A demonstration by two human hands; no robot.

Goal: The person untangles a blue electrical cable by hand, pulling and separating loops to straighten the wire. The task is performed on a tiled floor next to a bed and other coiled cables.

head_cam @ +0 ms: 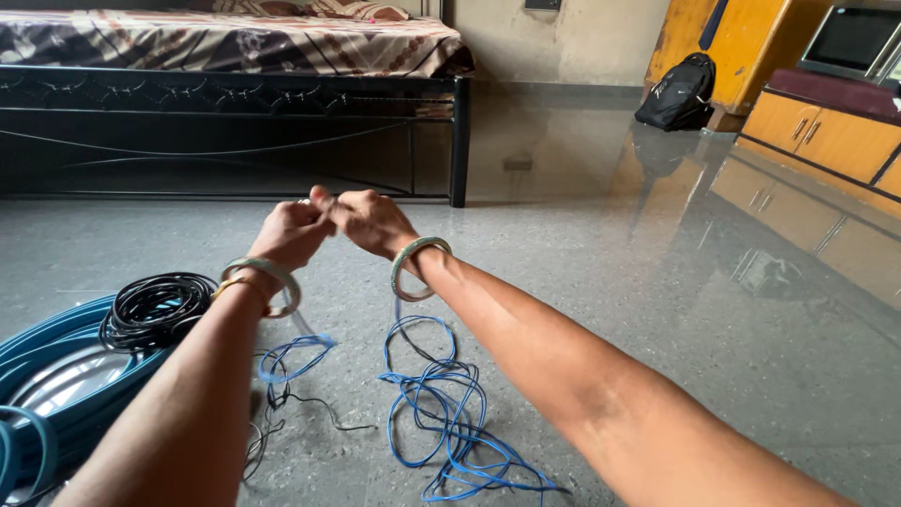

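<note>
Two hands pinched together on blue wire

Both of your hands meet out in front of you, above the floor. Your left hand (pixel 293 233) has its fingers curled in, and your right hand (pixel 368 219) presses against it thumb to thumb, so each grip is closed on something thin between the fingertips. It looks like the end of the blue wire (pixel 441 413), though the exact strand inside the pinch is too small to make out. A pale length of wire drops from your hands past the left wrist toward the floor.

You wear a light green bangle (pixel 419 268) on the right wrist, and a green bangle with a thin gold one (pixel 255 280) beside it on the left wrist.

Below your hands the blue wire lies in loose, tangled loops on the grey floor (pixel 713 376), with a smaller blue loop nearer your left forearm and a thin black wire (pixel 314 406) trailing through it. Further left sits a neat coil of black cable (pixel 155 308), resting against a stack of blue hoops (pixel 56 376) at the edge of view.

Beyond your hands stands a black metal bed (pixel 235 103) with a patterned cover. Off to your right, well apart, a black backpack (pixel 678 92) leans by an orange cabinet (pixel 826 131).
</note>
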